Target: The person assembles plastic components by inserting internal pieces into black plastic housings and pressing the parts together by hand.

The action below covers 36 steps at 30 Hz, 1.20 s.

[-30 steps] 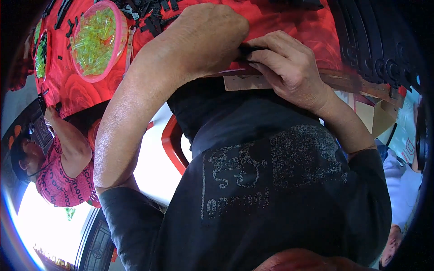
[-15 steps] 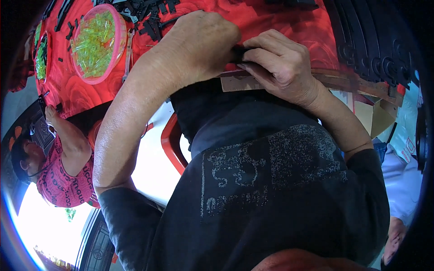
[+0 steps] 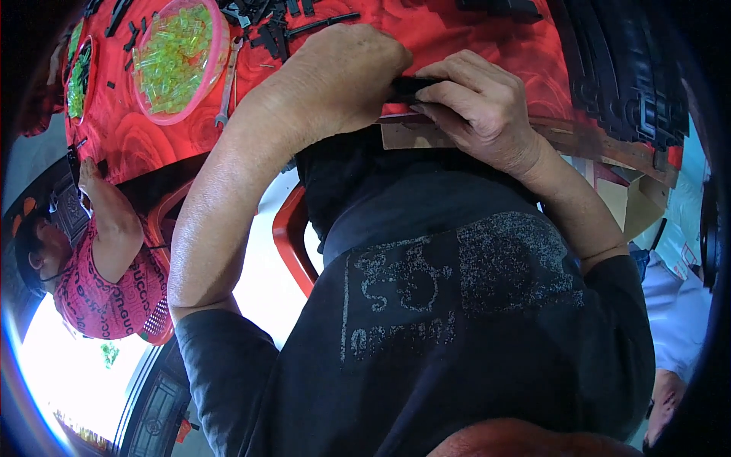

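Note:
Over the front edge of the red-covered table, my two hands meet at a small black piece, mostly hidden by the fingers. My right hand pinches its right end between thumb and fingers. Curled round the other end is my left hand, its back toward me and its fingertips out of sight. What kind of part the piece is cannot be made out. Just beyond my left wrist lie several loose black plastic parts and a long thin black rod.
A pink basin of clear yellow-green pieces stands left, beside a metal spanner. Another tray holds green and black bits. Long black strips lie at the right edge. A person in red works at left; another's pale sleeve shows right.
My view has shifted a little, so the basin and spanner sit further right and higher in it. Both hands stay together on the black piece, with slight movement.

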Each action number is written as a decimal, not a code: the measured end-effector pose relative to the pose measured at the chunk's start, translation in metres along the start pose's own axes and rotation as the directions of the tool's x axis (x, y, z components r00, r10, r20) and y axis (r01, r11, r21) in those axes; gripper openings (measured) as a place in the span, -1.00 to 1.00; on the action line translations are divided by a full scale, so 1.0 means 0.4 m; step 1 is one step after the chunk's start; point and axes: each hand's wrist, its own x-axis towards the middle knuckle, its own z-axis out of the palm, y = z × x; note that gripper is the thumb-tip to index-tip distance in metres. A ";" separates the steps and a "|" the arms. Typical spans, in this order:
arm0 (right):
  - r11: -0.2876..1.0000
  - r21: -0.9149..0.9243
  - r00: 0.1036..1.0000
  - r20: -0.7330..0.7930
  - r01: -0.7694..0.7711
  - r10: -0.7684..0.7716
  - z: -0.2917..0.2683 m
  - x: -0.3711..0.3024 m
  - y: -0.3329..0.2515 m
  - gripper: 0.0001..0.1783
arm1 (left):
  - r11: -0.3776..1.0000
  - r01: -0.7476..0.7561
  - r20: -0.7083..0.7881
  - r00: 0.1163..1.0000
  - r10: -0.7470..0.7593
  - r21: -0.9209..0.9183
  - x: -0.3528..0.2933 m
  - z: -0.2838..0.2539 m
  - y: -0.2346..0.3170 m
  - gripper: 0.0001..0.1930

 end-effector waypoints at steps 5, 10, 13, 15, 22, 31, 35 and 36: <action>1.000 0.004 1.000 0.023 0.004 -0.004 0.005 0.003 -0.004 -0.81 | 0.997 -0.036 -0.030 0.999 0.034 -0.061 -0.012 0.004 -0.012 -0.89; 1.000 0.012 1.000 0.008 -0.023 0.023 0.015 0.010 -0.010 -0.81 | 0.993 0.012 0.080 0.997 -0.002 -0.118 -0.006 -0.016 -0.029 -0.90; 1.000 0.007 1.000 0.016 -0.023 0.023 0.026 0.020 -0.010 -0.81 | 0.993 0.003 0.080 0.997 0.007 -0.121 -0.012 -0.010 -0.045 -0.88; 0.999 0.037 0.999 0.023 -0.024 0.024 0.038 0.027 -0.007 -0.80 | 0.991 -0.001 0.081 0.997 0.011 -0.133 -0.019 -0.006 -0.059 -0.87; 0.995 0.070 0.998 0.029 -0.064 0.062 0.068 0.056 -0.001 -0.80 | 0.974 0.067 0.090 0.995 -0.049 -0.218 -0.028 -0.007 -0.090 -0.83; 0.990 0.067 0.987 0.112 -0.121 0.114 0.077 0.074 -0.012 -0.80 | 0.969 0.114 0.097 0.991 -0.095 -0.221 -0.043 -0.010 -0.100 -0.81; 0.951 0.218 0.973 0.114 -0.220 0.199 0.059 0.083 -0.016 -0.71 | 0.960 0.133 0.105 0.988 -0.111 -0.246 -0.049 -0.005 -0.107 -0.82; 0.934 0.236 0.960 0.136 -0.270 0.243 0.047 0.081 -0.017 -0.59 | 0.958 0.146 0.120 0.986 -0.119 -0.247 -0.049 -0.006 -0.110 -0.83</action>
